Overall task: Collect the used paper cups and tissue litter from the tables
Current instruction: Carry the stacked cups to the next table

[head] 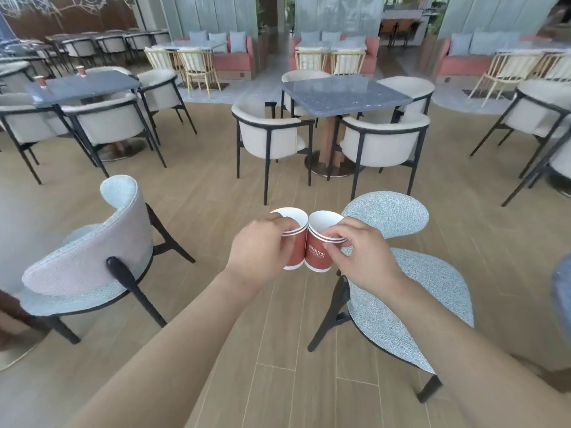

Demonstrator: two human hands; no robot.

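My left hand (259, 251) grips a red paper cup with a white rim (296, 242), held upright in front of me above the wooden floor. My right hand (361, 257) pinches the rim of a second red paper cup (318, 251) that touches the first one side by side. Both cups look empty inside. Two more red paper cups (81, 71) (40, 82) stand on the grey table (92, 84) at the far left. No tissue is visible.
A light grey chair (89, 257) stands to my left and another (401, 273) to my right. Ahead is a dark speckled table (343, 91) ringed by cream armchairs (272, 137). More tables, chairs and pink sofas fill the back.
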